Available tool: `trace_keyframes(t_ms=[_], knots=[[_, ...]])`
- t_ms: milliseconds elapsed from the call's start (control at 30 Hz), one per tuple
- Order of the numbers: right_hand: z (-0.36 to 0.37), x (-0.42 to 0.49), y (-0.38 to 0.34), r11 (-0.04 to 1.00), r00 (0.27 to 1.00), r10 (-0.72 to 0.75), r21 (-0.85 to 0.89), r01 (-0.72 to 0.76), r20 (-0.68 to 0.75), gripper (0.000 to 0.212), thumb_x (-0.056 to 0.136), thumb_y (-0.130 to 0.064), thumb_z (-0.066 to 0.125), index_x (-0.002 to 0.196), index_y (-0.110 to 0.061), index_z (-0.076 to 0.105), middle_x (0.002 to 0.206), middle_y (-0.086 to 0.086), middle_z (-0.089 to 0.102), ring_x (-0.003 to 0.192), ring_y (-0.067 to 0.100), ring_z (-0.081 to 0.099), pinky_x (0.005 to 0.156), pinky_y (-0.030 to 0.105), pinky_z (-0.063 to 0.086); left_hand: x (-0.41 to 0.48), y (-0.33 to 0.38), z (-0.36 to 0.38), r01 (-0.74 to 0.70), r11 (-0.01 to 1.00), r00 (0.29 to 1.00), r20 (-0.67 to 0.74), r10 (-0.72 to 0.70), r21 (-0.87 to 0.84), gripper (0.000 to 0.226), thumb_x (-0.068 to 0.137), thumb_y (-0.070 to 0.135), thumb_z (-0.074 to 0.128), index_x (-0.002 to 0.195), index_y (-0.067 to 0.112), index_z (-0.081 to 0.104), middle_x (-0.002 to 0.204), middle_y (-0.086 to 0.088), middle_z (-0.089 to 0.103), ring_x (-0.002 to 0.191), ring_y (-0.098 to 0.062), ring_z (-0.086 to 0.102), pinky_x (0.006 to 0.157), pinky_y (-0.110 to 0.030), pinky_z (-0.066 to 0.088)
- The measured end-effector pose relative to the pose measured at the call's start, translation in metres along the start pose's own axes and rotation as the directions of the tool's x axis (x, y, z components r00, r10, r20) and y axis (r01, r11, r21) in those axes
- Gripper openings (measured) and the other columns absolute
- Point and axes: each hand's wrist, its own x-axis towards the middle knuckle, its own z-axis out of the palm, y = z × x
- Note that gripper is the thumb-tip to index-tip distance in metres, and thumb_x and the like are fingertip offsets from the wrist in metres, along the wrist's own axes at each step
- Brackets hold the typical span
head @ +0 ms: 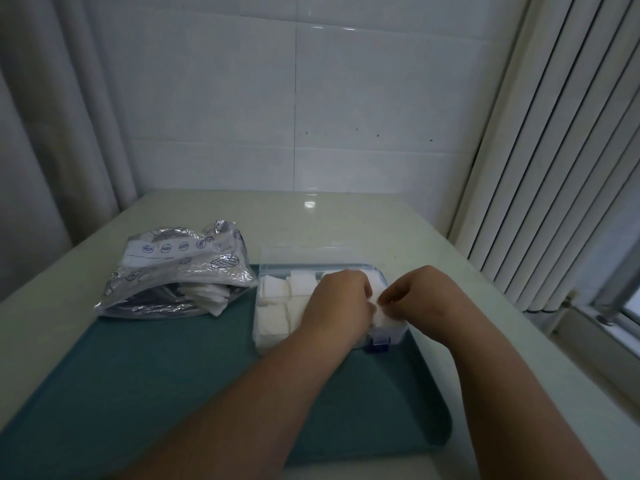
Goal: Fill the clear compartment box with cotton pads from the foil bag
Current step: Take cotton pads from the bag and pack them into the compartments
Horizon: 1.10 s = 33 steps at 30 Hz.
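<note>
You are in the packing step: both hands meet over the right end of the clear compartment box, which sits on the green mat on the pale surface. Your left hand curls down into the box with its fingers hidden under the knuckles, so you cannot tell from here whether they are spread or pressed together. The fingers of your right hand are drawn together, pinching a white cotton pad at the box's near right corner, just above the blue latch. The compartments to the left of your fingers already look stuffed with pads. The foil bag lies well off to the left of both hands, mouth open, with more pads spilling from it. The next move probably calls for tucking this pad flat below the rim, then judging whether this last compartment needs another reach to the bag.
</note>
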Motion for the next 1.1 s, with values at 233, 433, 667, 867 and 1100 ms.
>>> trace_keyframes(t_ms=[233, 433, 667, 867, 1100], knots=[[-0.007, -0.012, -0.009, 0.990, 0.995, -0.010, -0.141, 0.023, 0.098, 0.031, 0.095, -0.012, 0.056, 0.123, -0.017, 0.067, 0.125, 0.007, 0.062, 0.111, 0.021, 0.058, 0.092, 0.024, 0.044, -0.003, -0.011, -0.004, -0.052, 0.998, 0.994, 0.096, 0.053, -0.019, 0.029, 0.082, 0.032, 0.074, 0.108, 0.019, 0.072, 0.114, -0.001, 0.069, 0.103, -0.017, 0.063, 0.094, -0.034, 0.051], [-0.004, -0.012, -0.011, 0.983, 0.994, -0.024, -0.181, 0.042, 0.103, 0.034, 0.094, -0.016, 0.059, 0.127, -0.023, 0.065, 0.123, 0.003, 0.063, 0.107, 0.019, 0.059, 0.093, 0.025, 0.045, 0.000, -0.013, -0.007, -0.073, 0.997, 0.991, 0.117, 0.073, -0.004, 0.043, 0.080, 0.033, 0.076, 0.120, 0.019, 0.069, 0.117, 0.002, 0.067, 0.104, -0.015, 0.062, 0.095, -0.033, 0.050], [0.004, -0.006, -0.008, 0.994, 0.997, -0.042, -0.102, 0.048, 0.058, 0.026, 0.089, -0.014, 0.064, 0.110, -0.025, 0.074, 0.112, 0.000, 0.070, 0.099, 0.018, 0.063, 0.090, 0.025, 0.049, -0.003, -0.021, -0.009, -0.075, 0.997, 0.991, 0.114, 0.074, -0.001, 0.041, 0.080, 0.031, 0.077, 0.118, 0.019, 0.070, 0.115, 0.002, 0.069, 0.103, -0.015, 0.062, 0.094, -0.033, 0.051], [0.004, 0.000, -0.010, 0.993, 0.999, -0.039, -0.106, 0.042, 0.030, 0.025, 0.090, -0.015, 0.061, 0.106, -0.027, 0.075, 0.113, 0.000, 0.069, 0.101, 0.019, 0.062, 0.093, 0.028, 0.049, -0.004, -0.019, -0.009, -0.046, 0.999, 0.997, 0.055, 0.046, 0.009, 0.041, 0.076, 0.036, 0.079, 0.113, 0.021, 0.072, 0.114, 0.003, 0.069, 0.105, -0.015, 0.062, 0.092, -0.030, 0.051], [0.000, 0.001, -0.012, 0.998, 0.998, -0.051, -0.041, 0.050, -0.030, 0.018, 0.090, -0.016, 0.062, 0.102, -0.022, 0.076, 0.107, 0.001, 0.070, 0.097, 0.018, 0.063, 0.092, 0.032, 0.052, -0.007, -0.022, -0.015, -0.065, 0.996, 0.998, 0.005, 0.065, -0.065, 0.032, 0.083, 0.029, 0.073, 0.114, 0.022, 0.072, 0.118, 0.004, 0.068, 0.109, -0.014, 0.061, 0.094, -0.028, 0.048]])
